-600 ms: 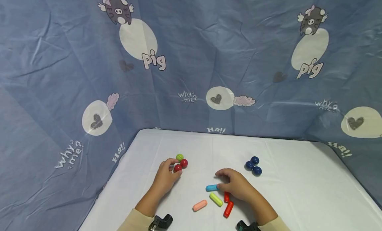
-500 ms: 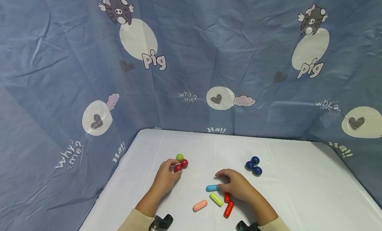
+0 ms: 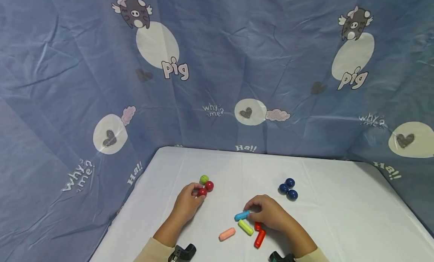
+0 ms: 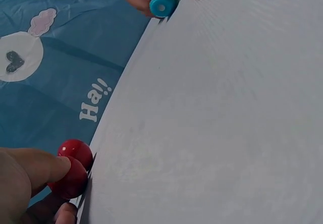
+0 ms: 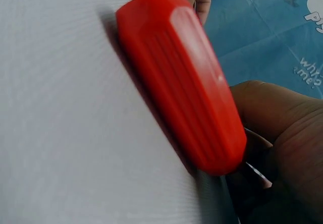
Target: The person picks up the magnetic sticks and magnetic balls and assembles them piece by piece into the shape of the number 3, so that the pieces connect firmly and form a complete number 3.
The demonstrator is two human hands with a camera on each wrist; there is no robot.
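My left hand (image 3: 187, 202) is at the left cluster, thumb and fingers around the nearer red ball (image 3: 202, 192). Another red ball (image 3: 209, 185) and a green ball (image 3: 204, 179) lie just beyond it. In the left wrist view the thumb overlaps that nearer red ball (image 4: 73, 181). My right hand (image 3: 269, 213) pinches the right end of a short blue rod (image 3: 241, 215) between thumb and fingers. Close by lie a yellow-green rod (image 3: 245, 227) and two red rods, the nearer red rod (image 3: 259, 239) fully visible and the farther red rod (image 3: 257, 226) partly hidden by the hand.
A salmon rod (image 3: 227, 234) lies left of the yellow-green one. Three dark blue balls (image 3: 288, 188) sit together at the right. The white tabletop (image 3: 339, 217) ends at a blue printed curtain (image 3: 217, 66) behind it.
My right hand has lowered slightly toward me and its fingers have closed on the blue rod, which has tilted, its right end turned away from me. The left fingers have drawn in around the red ball.
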